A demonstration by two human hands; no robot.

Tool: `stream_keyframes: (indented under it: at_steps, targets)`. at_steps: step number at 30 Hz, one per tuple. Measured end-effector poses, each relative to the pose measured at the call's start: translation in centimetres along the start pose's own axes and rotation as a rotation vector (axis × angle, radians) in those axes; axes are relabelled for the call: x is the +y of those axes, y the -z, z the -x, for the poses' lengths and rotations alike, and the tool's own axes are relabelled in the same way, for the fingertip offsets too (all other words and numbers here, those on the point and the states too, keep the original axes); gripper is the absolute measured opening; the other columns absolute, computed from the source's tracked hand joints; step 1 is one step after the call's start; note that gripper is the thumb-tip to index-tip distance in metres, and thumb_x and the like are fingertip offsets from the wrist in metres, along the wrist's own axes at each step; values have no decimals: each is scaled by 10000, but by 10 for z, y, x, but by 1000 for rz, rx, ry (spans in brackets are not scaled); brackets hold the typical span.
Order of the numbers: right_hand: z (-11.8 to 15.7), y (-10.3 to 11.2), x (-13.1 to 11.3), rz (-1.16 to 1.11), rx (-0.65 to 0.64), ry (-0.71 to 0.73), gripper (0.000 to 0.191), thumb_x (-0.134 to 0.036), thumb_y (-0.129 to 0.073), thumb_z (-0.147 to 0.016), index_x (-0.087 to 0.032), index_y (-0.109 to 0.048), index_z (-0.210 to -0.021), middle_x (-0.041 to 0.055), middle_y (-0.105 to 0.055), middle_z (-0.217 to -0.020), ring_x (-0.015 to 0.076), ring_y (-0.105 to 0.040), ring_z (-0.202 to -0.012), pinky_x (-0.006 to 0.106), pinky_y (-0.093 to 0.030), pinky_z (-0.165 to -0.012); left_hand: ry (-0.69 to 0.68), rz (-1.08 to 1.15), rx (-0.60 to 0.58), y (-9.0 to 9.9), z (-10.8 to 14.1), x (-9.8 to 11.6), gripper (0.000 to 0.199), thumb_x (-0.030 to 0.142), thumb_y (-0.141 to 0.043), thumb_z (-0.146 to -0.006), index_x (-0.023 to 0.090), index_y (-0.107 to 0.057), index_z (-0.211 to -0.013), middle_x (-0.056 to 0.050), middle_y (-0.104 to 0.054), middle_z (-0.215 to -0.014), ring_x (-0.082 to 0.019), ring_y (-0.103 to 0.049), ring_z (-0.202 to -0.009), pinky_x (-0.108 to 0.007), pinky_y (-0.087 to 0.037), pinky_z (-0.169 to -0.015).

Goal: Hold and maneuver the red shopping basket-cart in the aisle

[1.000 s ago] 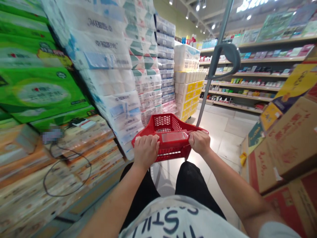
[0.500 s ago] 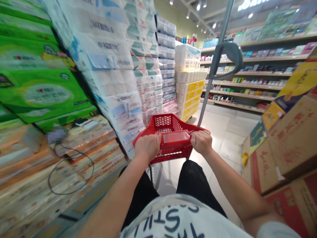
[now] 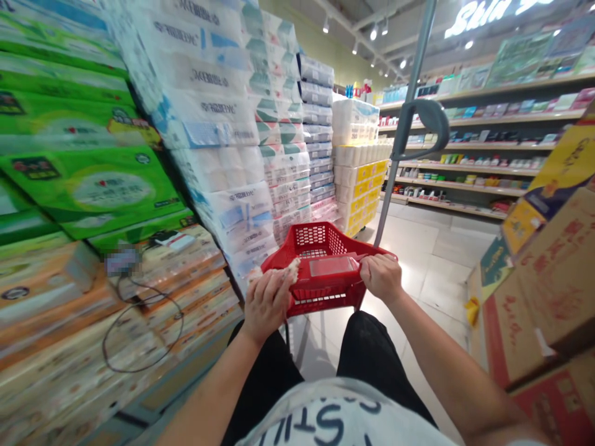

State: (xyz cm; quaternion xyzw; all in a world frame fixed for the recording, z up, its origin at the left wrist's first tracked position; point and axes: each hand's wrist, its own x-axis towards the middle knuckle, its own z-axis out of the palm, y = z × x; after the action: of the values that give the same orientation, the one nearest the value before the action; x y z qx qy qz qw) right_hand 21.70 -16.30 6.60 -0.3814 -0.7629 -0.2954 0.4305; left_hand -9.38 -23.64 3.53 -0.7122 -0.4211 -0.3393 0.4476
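Observation:
A red plastic shopping cart (image 3: 328,303) with a perforated basket stands in front of me. Under the fingers of my left hand (image 3: 267,303) a pale, crumpled cloth (image 3: 294,270) lies against the left part of the cart's handle. Those fingers are bent over the cloth, which is partly hidden by the hand. My right hand (image 3: 382,276) is closed around the right end of the handle. Between the two hands a clear panel (image 3: 331,266) sits on the handle. A grey pole (image 3: 388,198) with a looped grip (image 3: 424,130) rises from the cart's right side.
Tall stacks of wrapped paper rolls (image 3: 223,130) stand ahead on the left. Nearer are green tissue packs (image 3: 93,179) and a dark cable (image 3: 105,334) over orange packs. Cardboard boxes (image 3: 553,260) line the right side. Stocked shelves (image 3: 469,148) stand beyond the tiled floor (image 3: 418,266).
My left hand has loosened from its fist round the handle and shifted slightly left and down. The pale cloth now shows beneath its fingers. The right hand keeps its grip.

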Motion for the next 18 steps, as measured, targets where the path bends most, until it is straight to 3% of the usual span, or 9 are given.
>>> stream_keyframes:
  at_steps: [2,7,10,13,15,18]
  targets:
    - [0,-1,0,-1,-1,-8,231,-173,-476,-858,-188,-589,-656,16,-623,-624,144,-518,-607,310,-316,-674,56,-1,-14,4,8,-7,559,237,-575,-847,258,-436,-1387,-112,-606,-1237,-268,-480,-1258,-424,-367,-1048]
    - [1,-4,1,-13,7,-18,228,-178,-476,-864,-186,-614,-683,19,-635,-639,148,-537,-621,313,-325,-677,134,108,-276,28,-12,-16,482,381,-526,-875,243,-505,-1337,-107,-582,-1299,-268,-517,-1201,-415,-399,-1013]
    - [1,-5,1,-11,6,-21,225,-178,-473,-864,-185,-623,-696,18,-639,-642,147,-541,-622,310,-330,-678,176,68,-369,36,-38,-13,383,423,-491,-890,237,-618,-1200,-107,-670,-1108,-266,-578,-1047,-437,-408,-937]
    - [1,-3,0,-4,-4,-21,232,-180,-473,-867,-185,-621,-688,17,-635,-634,145,-543,-620,308,-335,-682,204,-13,-443,32,-57,-10,336,406,-440,-917,263,-661,-1126,-99,-675,-937,-260,-592,-936,-470,-380,-914]
    - [1,-2,0,0,-8,-22,238,-176,-473,-867,-184,-617,-678,18,-632,-628,145,-546,-620,307,-337,-682,166,5,-434,25,-60,-9,337,376,-439,-923,291,-635,-1183,-99,-667,-990,-258,-585,-977,-462,-371,-931]
    - [0,-3,1,5,-8,-18,240,-169,-476,-865,-182,-612,-667,15,-630,-624,145,-550,-623,305,-338,-680,54,83,-388,15,-48,-13,395,321,-455,-922,314,-539,-1309,-90,-598,-1264,-259,-518,-1164,-419,-361,-971]
